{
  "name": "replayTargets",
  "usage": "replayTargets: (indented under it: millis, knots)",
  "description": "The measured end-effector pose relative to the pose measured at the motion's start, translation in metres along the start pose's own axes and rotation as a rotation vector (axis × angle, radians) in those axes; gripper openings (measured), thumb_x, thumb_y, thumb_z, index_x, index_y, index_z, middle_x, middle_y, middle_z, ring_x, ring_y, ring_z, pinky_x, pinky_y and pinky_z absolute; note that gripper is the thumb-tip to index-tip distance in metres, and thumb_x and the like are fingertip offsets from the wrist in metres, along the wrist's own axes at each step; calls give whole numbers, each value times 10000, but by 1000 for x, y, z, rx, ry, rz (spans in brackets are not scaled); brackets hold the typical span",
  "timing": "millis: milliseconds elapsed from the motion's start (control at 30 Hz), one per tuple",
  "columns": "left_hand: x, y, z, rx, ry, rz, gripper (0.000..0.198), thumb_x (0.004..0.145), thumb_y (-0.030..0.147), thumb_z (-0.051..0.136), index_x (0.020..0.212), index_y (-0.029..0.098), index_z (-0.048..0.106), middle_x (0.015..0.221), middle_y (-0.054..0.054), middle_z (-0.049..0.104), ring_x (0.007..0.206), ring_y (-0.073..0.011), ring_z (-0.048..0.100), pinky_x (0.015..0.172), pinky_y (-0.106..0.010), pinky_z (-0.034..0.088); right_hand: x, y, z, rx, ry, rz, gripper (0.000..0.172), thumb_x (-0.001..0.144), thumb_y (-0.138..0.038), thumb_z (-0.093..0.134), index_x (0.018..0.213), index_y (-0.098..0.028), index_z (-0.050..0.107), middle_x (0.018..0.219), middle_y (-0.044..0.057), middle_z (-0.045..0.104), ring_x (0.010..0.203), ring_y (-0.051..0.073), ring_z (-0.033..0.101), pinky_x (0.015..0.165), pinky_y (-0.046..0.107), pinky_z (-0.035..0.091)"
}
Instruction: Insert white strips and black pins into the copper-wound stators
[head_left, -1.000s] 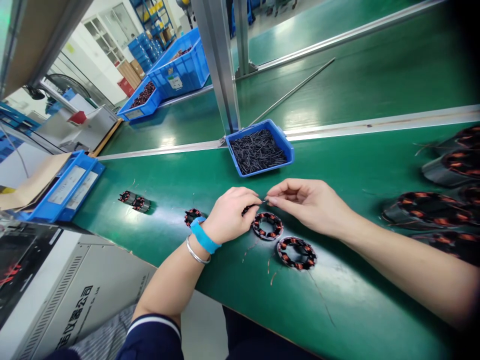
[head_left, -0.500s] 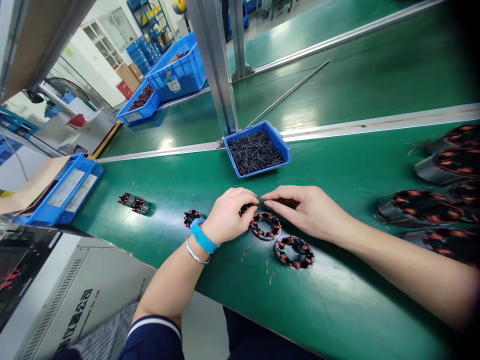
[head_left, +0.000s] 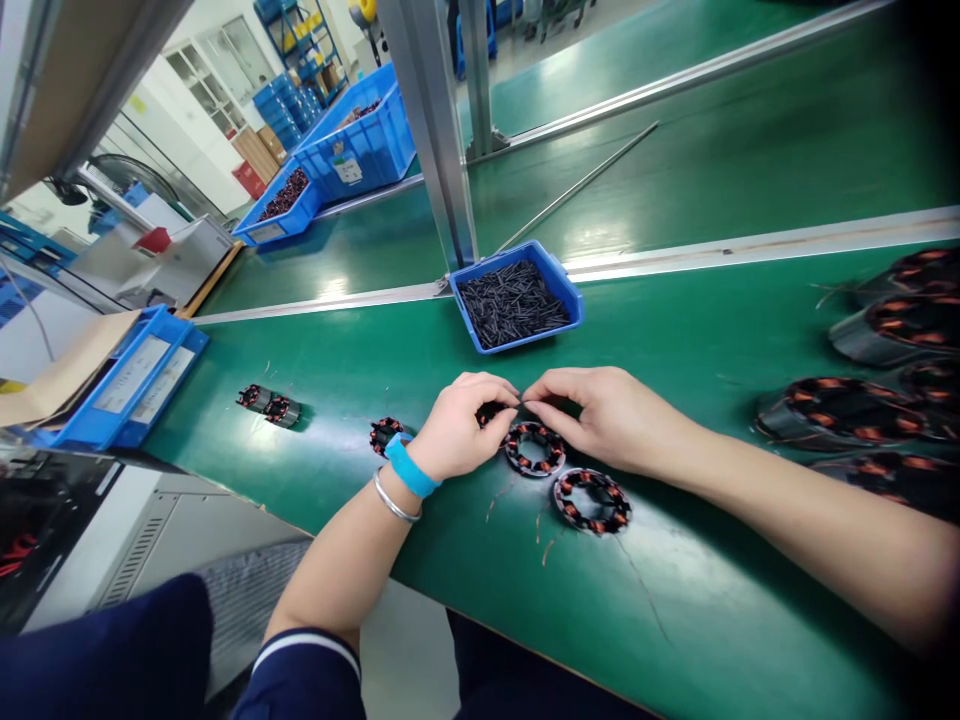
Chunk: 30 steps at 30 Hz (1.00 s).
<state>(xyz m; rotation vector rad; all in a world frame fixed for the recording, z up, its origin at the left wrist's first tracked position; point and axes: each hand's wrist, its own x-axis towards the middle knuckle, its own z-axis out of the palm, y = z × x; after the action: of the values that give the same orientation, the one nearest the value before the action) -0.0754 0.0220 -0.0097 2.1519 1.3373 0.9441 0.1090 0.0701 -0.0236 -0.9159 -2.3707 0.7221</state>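
Observation:
My left hand, with a blue band and a silver bangle at the wrist, is pinched at the fingertips over a motor stator that it partly hides. Fingertip to fingertip with it, my right hand is pinched too. Whatever lies between the fingers is too small to make out. Just below the hands, a second ring-shaped stator with copper windings lies on the green bench, and a third stator sits nearer me. Thin copper wire ends trail from them. Left of my wrist is another stator, partly covered.
A blue bin of short black tubes stands beyond my hands, by a metal post. Stacked stators line the right side. Two small stators lie left, near a blue tray. Larger blue crates stand behind.
My right hand has shifted slightly left, its fingertips now closer to my left hand's. A dark blue form has come into view at lower left. The stators stay where they were.

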Motion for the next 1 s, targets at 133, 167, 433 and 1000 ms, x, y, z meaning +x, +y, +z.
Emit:
replayTargets:
  millis: [133, 167, 433, 1000]
  knots:
    - [0, -1, 1, 1, 6, -1, 75, 784, 110, 595, 788, 175, 631, 910, -72, 713, 877, -186, 641, 851, -361, 505, 2, -2, -3, -79, -12, -13, 210, 823, -239, 498, 813, -201, 705, 772, 36, 739, 674, 189, 666, 627, 290, 475]
    - [0, -1, 1, 1, 6, 3, 76, 783, 109, 594, 790, 174, 632, 906, -72, 713, 874, -186, 640, 850, -362, 504, 2, -2, -3, -67, -13, -24, 208, 822, -239, 501, 814, -202, 705, 772, 33, 741, 677, 188, 670, 628, 289, 477]
    - [-1, -1, 1, -1, 4, 10, 76, 797, 114, 587, 803, 165, 644, 911, -82, 710, 877, -186, 635, 855, -363, 500, -1, 6, -1, 71, 15, -62, 210, 858, -276, 510, 827, -196, 702, 779, 22, 742, 682, 163, 668, 647, 270, 491]
    - [2, 2, 20, -86, 195, -183, 121, 743, 88, 600, 833, 139, 664, 946, -103, 685, 936, -199, 643, 902, -380, 526, 17, -21, 8, -142, 123, 291, 212, 795, -208, 501, 689, -192, 684, 697, 70, 739, 623, 223, 677, 541, 295, 469]
